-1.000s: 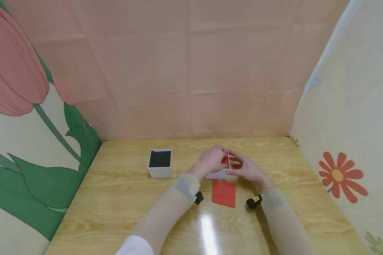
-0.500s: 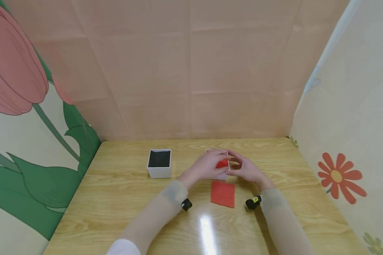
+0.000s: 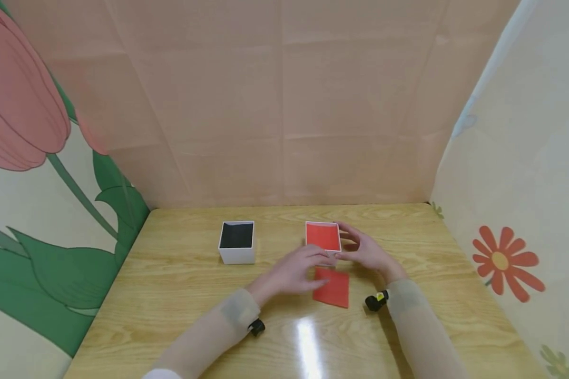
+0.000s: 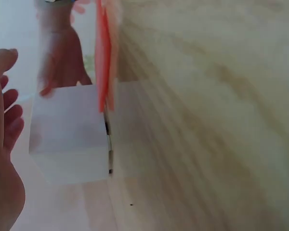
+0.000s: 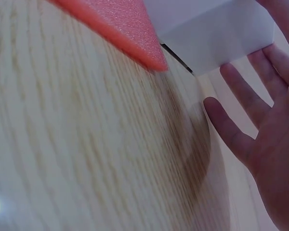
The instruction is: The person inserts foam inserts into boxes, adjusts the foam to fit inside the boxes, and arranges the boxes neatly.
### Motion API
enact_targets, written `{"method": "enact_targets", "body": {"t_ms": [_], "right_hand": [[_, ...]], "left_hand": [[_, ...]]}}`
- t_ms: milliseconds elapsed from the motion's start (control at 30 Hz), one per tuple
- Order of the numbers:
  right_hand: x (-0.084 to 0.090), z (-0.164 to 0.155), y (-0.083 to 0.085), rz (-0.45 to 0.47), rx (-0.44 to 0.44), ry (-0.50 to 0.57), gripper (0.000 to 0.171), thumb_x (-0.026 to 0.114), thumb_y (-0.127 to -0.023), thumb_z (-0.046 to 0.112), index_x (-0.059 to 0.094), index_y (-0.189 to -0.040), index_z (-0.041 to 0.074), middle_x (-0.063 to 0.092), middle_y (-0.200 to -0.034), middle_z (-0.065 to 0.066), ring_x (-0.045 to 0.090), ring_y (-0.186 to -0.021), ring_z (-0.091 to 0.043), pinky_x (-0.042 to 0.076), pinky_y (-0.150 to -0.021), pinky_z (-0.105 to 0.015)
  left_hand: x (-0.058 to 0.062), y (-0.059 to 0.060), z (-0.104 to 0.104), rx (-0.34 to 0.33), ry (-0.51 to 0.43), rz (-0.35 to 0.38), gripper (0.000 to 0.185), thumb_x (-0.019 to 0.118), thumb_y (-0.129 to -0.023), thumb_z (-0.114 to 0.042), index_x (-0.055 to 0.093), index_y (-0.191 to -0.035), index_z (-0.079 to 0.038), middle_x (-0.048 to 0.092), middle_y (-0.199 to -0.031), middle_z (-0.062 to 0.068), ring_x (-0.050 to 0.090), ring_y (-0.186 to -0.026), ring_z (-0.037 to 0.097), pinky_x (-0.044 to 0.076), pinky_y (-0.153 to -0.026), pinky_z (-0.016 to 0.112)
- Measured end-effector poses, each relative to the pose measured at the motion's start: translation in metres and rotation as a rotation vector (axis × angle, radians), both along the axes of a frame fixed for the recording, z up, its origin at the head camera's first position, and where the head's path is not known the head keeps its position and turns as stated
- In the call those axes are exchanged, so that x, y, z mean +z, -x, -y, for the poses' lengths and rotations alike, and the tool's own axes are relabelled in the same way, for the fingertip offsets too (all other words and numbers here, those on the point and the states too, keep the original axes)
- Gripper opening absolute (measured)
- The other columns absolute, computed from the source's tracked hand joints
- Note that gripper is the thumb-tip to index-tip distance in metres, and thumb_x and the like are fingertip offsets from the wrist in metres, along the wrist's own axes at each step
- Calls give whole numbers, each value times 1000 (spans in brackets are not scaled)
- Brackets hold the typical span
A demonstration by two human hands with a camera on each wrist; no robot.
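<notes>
Left hand (image 3: 296, 270), fingers relaxed, hovers over the near-left corner of the red sheet (image 3: 332, 287) while the right hand (image 3: 367, 251), also loose, steadies the red-lined box (image 3: 323, 237) just beyond; pinching the sheet's edge looks next.

We wear sheer beige sleeves (image 3: 218, 329), a white cuff behind, and small black wrist cameras (image 3: 376, 300).
</notes>
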State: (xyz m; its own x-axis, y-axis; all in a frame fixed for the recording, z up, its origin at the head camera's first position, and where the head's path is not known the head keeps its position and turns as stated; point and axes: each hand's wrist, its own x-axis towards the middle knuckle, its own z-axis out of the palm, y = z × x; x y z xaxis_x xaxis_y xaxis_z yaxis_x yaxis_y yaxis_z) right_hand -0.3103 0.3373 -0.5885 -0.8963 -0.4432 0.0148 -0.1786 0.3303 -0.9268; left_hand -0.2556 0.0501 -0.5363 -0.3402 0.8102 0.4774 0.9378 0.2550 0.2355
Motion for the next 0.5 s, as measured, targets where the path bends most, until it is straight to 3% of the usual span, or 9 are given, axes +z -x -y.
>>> {"method": "enact_targets", "body": {"t_ms": [133,300,500], "right_hand": [[0,0,1,-4,4,8,100,90,-89,29,31,-170,29,42,-167,-12,51,-142,-47,41,-115,-67],[0,0,1,-3,-7,-9,102,91,-88,34,31,-170,30,43,-167,-8,52,-142,-44,43,-114,-64],[-1,-1,1,-9,-9,-12,103,91,-88,35,30,-171,30,39,-169,-7,49,-144,-43,43,-115,-63]], "left_hand": [[-5,-4,1,17,102,114,49,85,-94,-26,69,-137,-9,65,-143,3,55,-139,16,36,-120,24],[-12,-5,-2,102,291,270,72,83,-95,-42,56,-153,-10,54,-157,-3,46,-145,10,38,-119,24],[-18,-5,-11,161,404,325,85,84,-91,-51,51,-158,-12,52,-159,-4,48,-142,9,42,-115,24]]}}
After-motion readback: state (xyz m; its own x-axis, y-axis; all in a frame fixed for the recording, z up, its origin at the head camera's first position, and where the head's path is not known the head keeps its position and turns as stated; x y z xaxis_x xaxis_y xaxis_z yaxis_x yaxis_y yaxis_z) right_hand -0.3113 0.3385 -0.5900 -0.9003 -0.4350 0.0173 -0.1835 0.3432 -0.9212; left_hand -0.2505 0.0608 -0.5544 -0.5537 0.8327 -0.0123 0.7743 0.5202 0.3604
